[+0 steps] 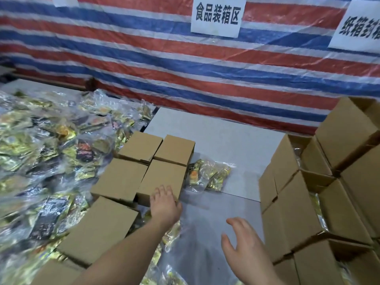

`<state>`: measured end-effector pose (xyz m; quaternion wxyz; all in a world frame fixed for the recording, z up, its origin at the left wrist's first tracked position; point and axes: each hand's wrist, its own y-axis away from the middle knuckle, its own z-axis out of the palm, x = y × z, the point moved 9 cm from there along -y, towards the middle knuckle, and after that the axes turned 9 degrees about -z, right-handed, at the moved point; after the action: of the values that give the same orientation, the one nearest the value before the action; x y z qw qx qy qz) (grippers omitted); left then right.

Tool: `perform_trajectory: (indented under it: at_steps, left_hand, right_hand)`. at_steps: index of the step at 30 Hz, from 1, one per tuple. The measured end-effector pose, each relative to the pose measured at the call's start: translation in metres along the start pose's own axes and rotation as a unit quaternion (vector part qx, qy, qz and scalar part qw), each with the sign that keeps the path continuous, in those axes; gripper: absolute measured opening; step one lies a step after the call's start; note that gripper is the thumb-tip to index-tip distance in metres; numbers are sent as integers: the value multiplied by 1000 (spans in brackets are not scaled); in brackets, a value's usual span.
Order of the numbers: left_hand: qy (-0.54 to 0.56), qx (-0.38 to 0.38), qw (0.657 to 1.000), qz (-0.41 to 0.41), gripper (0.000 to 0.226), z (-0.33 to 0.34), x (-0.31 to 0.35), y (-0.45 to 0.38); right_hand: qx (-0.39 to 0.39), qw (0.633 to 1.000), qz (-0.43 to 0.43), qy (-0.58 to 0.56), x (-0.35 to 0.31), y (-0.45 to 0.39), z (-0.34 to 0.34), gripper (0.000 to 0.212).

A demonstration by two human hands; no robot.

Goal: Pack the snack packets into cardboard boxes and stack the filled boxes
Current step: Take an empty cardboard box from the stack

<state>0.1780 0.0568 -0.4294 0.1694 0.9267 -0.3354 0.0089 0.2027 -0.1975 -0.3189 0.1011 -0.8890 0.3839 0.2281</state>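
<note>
Presently, observations run from left to right across the head view.

Far left: snack packets [47, 145] lie heaped in clear bags, gold and dark wrappers showing through the plastic.

Left of centre: closed cardboard boxes [121, 177] stand in a cluster on the grey table [216, 136], touching one another and edging the heap.

My left hand [164, 204]: reached forward, fingers straight and slightly spread, fingertips resting on the near top edge of the front box [162, 177]; nothing is pinched or gripped.

Centre: one clear bag of packets [209, 175] lies flat on the table, just beside that front box on its right.

My right hand [244, 243]: hovering above the table, fingers relaxed and spread, thumb apart, holding nothing.

Right: stacked boxes [292, 206] rise in tiers at the table's right side; some stand with flaps up, and shiny packets show inside.

Rear: striped tarpaulin [144, 58] in red, white and blue, bearing white paper signs [217, 16] with Chinese characters.
</note>
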Motion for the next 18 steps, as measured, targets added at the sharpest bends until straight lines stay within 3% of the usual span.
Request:
perform_trajectory:
  at_steps: [8, 14, 18]
  left_hand:
    - [-72, -21, 997, -12, 93, 37, 16, -54]
    - [-111, -28, 993, -9, 81, 46, 14, -60]
    - [-92, -5, 996, -5, 70, 10, 16, -50]
  right_hand:
    - [-11, 1000, 7, 11, 25, -21, 3, 44]
    - [-25, 999, 20, 14, 41, -31, 2, 47]
    - [-26, 999, 21, 11, 40, -40, -2, 46]
